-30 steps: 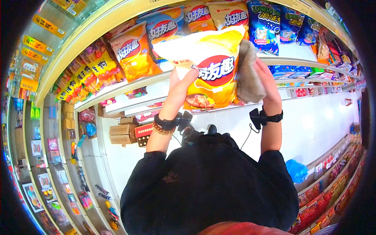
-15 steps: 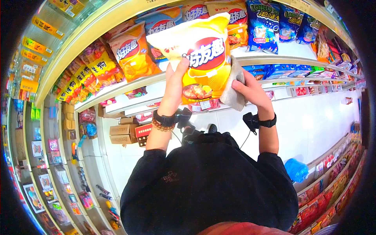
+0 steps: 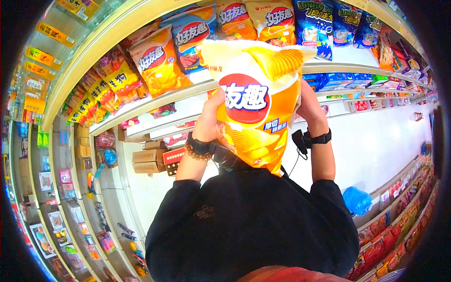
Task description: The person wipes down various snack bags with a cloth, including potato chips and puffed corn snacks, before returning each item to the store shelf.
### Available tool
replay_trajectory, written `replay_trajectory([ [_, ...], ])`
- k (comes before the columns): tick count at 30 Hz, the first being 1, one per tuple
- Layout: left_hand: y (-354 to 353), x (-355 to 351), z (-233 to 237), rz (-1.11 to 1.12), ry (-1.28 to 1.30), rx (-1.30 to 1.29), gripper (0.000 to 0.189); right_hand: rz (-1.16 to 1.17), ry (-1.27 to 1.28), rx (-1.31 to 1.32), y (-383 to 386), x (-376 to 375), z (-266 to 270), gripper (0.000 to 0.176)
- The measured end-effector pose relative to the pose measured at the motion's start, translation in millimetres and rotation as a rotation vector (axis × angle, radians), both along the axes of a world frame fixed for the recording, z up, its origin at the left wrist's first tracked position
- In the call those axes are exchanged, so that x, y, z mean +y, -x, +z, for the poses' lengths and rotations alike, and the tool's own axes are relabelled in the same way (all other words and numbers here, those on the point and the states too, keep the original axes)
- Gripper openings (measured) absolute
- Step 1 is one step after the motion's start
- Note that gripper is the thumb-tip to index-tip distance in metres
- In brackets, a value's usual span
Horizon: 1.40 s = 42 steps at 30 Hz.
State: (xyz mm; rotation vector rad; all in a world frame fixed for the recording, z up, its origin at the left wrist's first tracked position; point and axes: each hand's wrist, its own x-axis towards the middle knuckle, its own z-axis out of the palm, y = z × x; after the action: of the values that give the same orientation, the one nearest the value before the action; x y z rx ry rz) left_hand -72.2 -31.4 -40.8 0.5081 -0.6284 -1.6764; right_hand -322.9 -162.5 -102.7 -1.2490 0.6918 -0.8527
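A yellow and orange bag of potato chips (image 3: 253, 127) with a red oval logo is held up in front of my chest, its lower corner pointing down. My left hand (image 3: 211, 115) grips its left side, the thumb at the front edge and the other fingers behind. My right hand (image 3: 308, 105) is at its right edge, with the fingers mostly hidden behind the bag. The grey cloth seen in that hand earlier is now almost wholly covered by the bag. Black straps with small devices are on both wrists.
Ahead, a shelf (image 3: 199, 88) carries more chip bags: orange (image 3: 157, 61), blue (image 3: 195, 40) and dark blue (image 3: 314, 30). Yellow-labelled snack packs (image 3: 120, 77) lie to the left. Cardboard boxes (image 3: 149, 160) and a blue water jug (image 3: 357, 201) stand on the floor.
The chip bag has turned and tilted, coming lower and closer to me. My right hand has moved behind its right edge, and the grey cloth has gone largely out of sight.
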Motion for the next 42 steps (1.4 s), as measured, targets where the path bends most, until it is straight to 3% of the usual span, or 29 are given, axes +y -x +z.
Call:
replay_trajectory([
  [3,12.1,7.6,8.1,0.063,-0.012,-0.071,0.050,0.014,-0.310,-0.256,-11.4,17.6,41.4,0.038],
  [6,22.8,-6.0,20.9,0.154,-0.118,-0.051,0.050,0.142,-0.307,-0.311,8.4,16.4,31.0,0.039],
  [10,11.7,-21.4,12.9,0.257,-0.102,-0.092,0.049,0.100,-0.285,-0.295,23.6,29.2,35.2,0.040],
  [17,6.2,-33.1,1.7,0.426,0.031,-0.401,0.047,0.014,-0.129,0.001,8.9,25.2,50.0,0.043],
  [24,0.7,-34.0,-8.6,0.307,0.082,-0.663,0.042,0.077,-0.048,-0.014,-11.0,24.0,69.9,0.047],
  [27,5.0,-31.5,-11.4,0.279,0.103,-0.612,0.042,-0.060,-0.054,0.027,-14.4,18.0,80.1,0.046],
  [31,6.8,-32.9,-15.4,0.282,0.109,-0.595,0.040,-0.128,-0.080,-0.118,-26.7,20.5,95.4,0.047],
  [42,7.9,-44.0,13.9,0.634,0.082,-0.435,0.039,0.079,0.160,0.083,-32.1,32.1,65.7,0.065],
])
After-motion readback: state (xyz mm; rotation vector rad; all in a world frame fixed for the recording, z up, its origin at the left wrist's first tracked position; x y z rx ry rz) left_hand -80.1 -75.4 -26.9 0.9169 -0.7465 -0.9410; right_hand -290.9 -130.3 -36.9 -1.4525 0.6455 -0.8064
